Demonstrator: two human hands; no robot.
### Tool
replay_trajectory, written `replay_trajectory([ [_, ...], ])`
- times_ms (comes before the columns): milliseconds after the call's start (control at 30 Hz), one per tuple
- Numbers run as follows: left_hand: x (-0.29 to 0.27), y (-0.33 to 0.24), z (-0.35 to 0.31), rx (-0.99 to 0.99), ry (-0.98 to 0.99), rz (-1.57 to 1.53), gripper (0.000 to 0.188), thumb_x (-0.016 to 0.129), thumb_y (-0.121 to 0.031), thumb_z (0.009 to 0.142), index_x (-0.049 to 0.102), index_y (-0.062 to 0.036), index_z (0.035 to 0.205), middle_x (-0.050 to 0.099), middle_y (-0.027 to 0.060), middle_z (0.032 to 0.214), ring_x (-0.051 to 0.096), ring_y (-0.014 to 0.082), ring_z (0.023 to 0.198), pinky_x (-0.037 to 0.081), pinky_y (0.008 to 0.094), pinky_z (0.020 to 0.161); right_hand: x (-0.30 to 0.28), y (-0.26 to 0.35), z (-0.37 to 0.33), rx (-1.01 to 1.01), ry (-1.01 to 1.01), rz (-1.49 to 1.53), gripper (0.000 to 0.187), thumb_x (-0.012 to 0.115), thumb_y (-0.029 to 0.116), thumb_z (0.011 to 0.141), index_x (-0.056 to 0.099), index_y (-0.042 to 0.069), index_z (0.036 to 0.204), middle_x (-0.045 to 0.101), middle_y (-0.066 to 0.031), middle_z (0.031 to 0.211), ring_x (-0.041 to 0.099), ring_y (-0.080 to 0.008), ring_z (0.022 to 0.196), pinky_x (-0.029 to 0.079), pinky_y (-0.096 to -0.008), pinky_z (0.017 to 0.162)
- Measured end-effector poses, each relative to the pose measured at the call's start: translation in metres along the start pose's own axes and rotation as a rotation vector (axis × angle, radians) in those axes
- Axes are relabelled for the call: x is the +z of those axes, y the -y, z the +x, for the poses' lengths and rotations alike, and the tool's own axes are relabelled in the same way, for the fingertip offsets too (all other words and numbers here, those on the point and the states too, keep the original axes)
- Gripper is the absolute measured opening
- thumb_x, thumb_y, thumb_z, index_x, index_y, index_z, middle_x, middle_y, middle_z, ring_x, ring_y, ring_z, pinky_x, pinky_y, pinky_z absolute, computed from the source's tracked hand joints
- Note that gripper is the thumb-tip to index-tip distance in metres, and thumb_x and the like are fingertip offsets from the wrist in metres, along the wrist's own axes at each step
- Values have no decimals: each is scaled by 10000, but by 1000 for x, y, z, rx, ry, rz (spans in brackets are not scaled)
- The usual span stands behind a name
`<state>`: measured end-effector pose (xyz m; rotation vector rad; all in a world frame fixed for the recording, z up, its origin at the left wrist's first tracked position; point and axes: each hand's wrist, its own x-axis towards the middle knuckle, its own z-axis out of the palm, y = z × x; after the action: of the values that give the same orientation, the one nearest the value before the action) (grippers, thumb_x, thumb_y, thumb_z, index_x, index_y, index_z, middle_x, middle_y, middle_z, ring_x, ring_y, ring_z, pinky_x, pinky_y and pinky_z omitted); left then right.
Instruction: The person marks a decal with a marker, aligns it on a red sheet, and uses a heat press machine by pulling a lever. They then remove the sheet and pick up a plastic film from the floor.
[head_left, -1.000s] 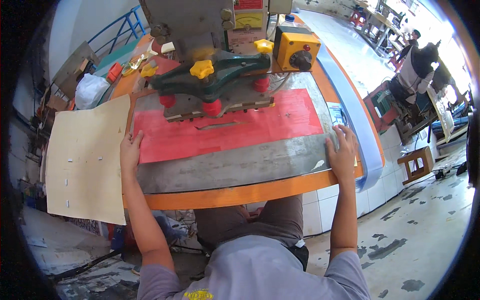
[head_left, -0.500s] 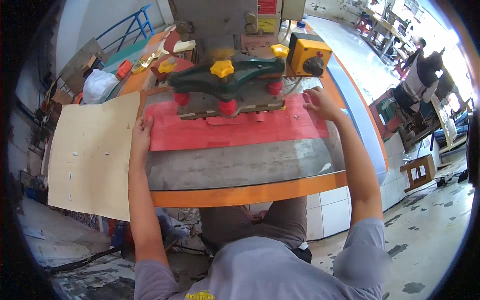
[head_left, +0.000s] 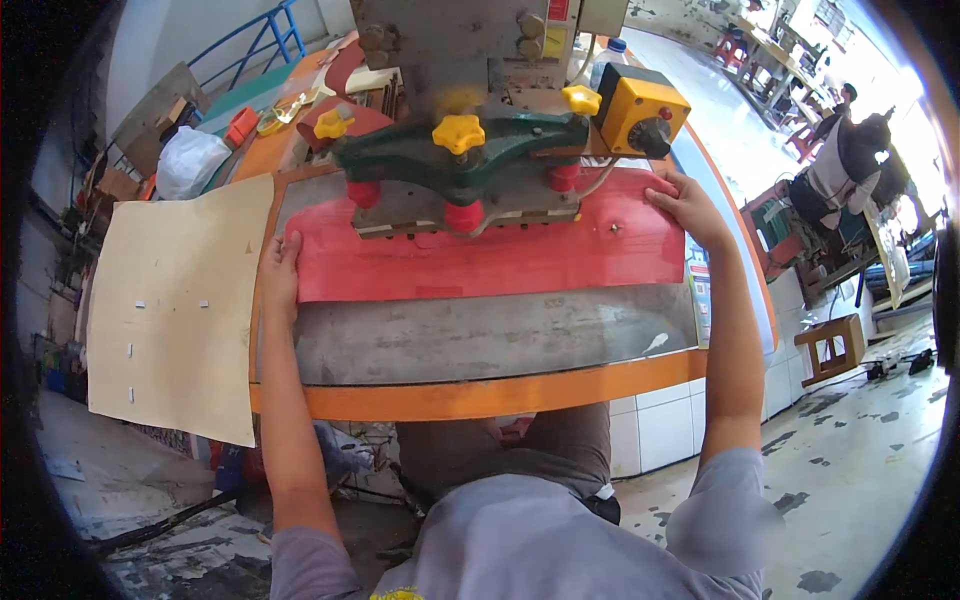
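A long red sheet [head_left: 420, 275] lies across the grey metal bed [head_left: 480, 335], its middle passing under the pressing head [head_left: 460, 160] of a machine. My left hand [head_left: 282, 268] grips the sheet's left edge, thumb on top. At the far right edge, my right hand [head_left: 690, 208] pinches the sheet between thumb and fingers, and that end bulges up slightly. A small hole or mark shows near the right end. The head has a dark green bracket with yellow star knobs and red feet; its plate hides part of the sheet.
On the left, a cream board [head_left: 180, 310] with small white pieces overhangs the table. A yellow control box [head_left: 645, 110] with a black dial stands right of the head. Behind are a white plastic bag [head_left: 190, 162] and an orange item [head_left: 241, 127]. Another person [head_left: 850, 170] is at far right.
My right hand has gone from spread fingers over the sheet to pinching its right edge. That end has risen and shifted a little to the right. My left hand stays at the left edge.
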<state>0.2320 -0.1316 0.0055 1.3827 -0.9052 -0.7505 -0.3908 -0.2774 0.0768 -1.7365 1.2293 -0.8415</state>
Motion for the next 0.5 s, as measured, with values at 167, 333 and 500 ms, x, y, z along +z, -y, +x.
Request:
replay_trajectory([
  [167, -9, -5, 2, -33, 37, -19, 328, 669, -346, 1057, 640, -39, 1171, 731, 54, 1058, 680, 108, 921, 548, 271, 817, 13, -8, -15, 175, 11, -103, 263, 724, 228, 1005, 715, 0, 1138, 709, 0, 924, 625, -61, 786, 512, -235, 704],
  [333, -9, -4, 3, -42, 47, -55, 370, 669, -340, 1056, 624, -20, 1237, 734, 74, 1130, 696, 132, 993, 561, 299, 865, 14, -7, -43, 137, -20, 41, 294, 720, 225, 1009, 717, -11, 1185, 715, -8, 932, 623, -55, 785, 514, -233, 697],
  [500, -7, -4, -2, -33, 25, -28, 379, 685, -337, 1045, 632, -24, 1251, 725, 70, 1154, 691, 142, 1017, 557, 306, 898, 21, 3, -71, 145, -103, 80, 319, 726, 219, 1008, 714, -24, 1215, 720, -14, 928, 624, -58, 763, 520, -236, 687],
])
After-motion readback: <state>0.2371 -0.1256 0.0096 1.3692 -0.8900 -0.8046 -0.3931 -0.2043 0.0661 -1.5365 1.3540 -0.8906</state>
